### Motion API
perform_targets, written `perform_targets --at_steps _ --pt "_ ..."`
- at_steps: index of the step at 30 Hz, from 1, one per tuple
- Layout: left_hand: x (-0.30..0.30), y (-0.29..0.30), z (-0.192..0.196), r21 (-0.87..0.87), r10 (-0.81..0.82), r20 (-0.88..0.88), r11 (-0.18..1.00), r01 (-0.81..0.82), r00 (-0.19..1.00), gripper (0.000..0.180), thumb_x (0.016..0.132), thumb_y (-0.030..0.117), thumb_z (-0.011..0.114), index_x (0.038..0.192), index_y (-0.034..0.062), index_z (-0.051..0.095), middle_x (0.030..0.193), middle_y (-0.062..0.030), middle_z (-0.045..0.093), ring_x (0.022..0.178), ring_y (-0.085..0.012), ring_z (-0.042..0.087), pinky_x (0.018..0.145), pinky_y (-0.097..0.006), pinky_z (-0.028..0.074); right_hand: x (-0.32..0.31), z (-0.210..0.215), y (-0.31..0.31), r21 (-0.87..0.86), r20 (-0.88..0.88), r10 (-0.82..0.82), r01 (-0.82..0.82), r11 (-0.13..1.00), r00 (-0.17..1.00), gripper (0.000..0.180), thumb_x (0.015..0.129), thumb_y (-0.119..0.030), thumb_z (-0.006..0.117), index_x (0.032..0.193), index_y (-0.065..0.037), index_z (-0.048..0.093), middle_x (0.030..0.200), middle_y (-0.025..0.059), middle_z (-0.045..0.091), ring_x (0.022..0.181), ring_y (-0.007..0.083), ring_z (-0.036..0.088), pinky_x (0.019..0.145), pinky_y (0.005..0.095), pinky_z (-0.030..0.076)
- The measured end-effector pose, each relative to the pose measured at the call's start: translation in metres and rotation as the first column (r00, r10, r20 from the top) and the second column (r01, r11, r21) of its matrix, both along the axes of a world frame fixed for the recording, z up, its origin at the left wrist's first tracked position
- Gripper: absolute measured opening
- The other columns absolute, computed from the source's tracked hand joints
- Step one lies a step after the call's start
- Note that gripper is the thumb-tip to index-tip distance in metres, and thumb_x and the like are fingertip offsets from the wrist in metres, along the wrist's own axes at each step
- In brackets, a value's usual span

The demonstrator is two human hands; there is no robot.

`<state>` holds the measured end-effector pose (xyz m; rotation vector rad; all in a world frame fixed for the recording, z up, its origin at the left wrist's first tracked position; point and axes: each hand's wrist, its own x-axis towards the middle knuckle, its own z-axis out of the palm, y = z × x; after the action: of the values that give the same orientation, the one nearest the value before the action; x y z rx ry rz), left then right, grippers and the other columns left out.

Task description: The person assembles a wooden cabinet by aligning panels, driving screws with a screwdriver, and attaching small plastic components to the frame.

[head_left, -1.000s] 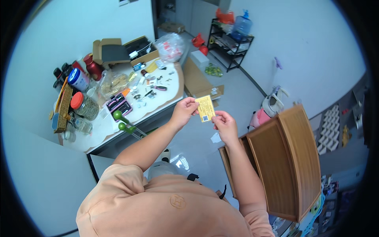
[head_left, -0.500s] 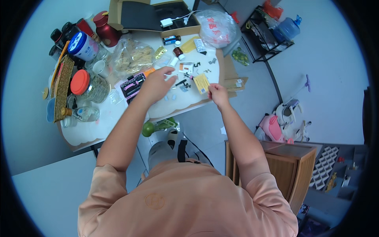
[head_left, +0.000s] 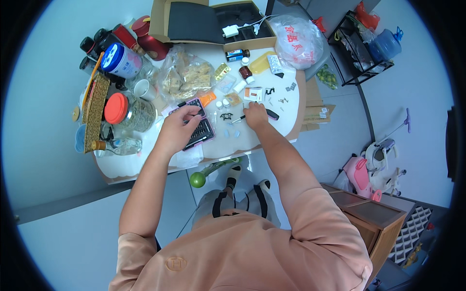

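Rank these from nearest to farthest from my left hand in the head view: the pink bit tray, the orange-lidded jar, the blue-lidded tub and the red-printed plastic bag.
1. Pink bit tray: under the left hand.
2. Orange-lidded jar: to the hand's left.
3. Blue-lidded tub: table's far left.
4. Red-printed plastic bag: far right corner.

Pink-edged black bit case (head_left: 196,130) flat, open; slim screwdriver (head_left: 239,118) beside.

Pink-edged black bit case (head_left: 200,130) — orange-lidded jar (head_left: 116,108)

On the worktop (head_left: 252,140), the bit case (head_left: 199,131) lies at 9 o'clock of the small black part (head_left: 226,116); the open box (head_left: 204,22) stands at 12 o'clock.
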<state>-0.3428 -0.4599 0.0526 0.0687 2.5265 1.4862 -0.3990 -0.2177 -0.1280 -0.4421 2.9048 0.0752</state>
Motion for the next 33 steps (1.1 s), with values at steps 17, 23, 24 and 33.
perform_targets --at_steps 17,23,24,33 --pt "0.124 0.353 0.037 0.175 -0.823 -0.223 0.493 0.852 0.522 0.021 0.086 0.018 0.056 0.099 0.0022 0.061 0.082 -0.0044 0.063 0.078 -0.0102 0.056 0.071 -0.024 0.045 0.384 0.116 0.229 -0.85 0.034 -0.991 0.526 0.037 0.126 0.024 0.077 -0.01 0.05 0.101 -0.008 0.049 0.082 0.0152 0.061 0.079 0.0335 0.058 0.071 0.041 0.046" --pt "0.351 0.461 -0.049 0.242 -0.998 0.058 0.049 0.969 0.035 0.025 0.09 0.022 0.051 0.106 0.0051 0.058 0.097 -0.0012 0.061 0.084 -0.0091 0.054 0.069 -0.023 0.041 0.674 0.105 0.219 -0.932 -0.008 -0.833 0.306 -0.194 -0.553 0.015 0.084 -0.017 0.053 0.095 -0.006 0.053 0.073 0.0153 0.059 0.068 0.032 0.059 0.063 0.0368 0.046" --pt "0.387 0.471 -0.067 0.278 -0.992 0.124 0.045 0.96 0.01 0.025 0.09 0.024 0.05 0.106 0.0061 0.058 0.097 -0.0011 0.062 0.084 -0.0097 0.054 0.069 -0.023 0.041 0.718 0.094 0.212 -0.946 0.016 -0.774 0.242 -0.217 -0.632 0.017 0.087 -0.02 0.053 0.094 -0.006 0.054 0.075 0.0147 0.06 0.067 0.0306 0.059 0.062 0.0357 0.046" --pt "0.558 0.514 -0.191 0.32 -0.838 0.545 0.214 0.923 0.005 0.057 0.085 0.05 0.051 0.121 0.0062 0.046 0.119 -0.0096 0.052 0.105 -0.019 0.051 0.085 -0.035 0.042 0.908 0.044 0.17 -0.927 0.164 -0.539 0.058 -0.371 -0.826 0.019 0.089 -0.021 0.052 0.091 -0.003 0.057 0.07 0.0096 0.057 0.061 0.0185 0.052 0.061 0.0301 0.044"
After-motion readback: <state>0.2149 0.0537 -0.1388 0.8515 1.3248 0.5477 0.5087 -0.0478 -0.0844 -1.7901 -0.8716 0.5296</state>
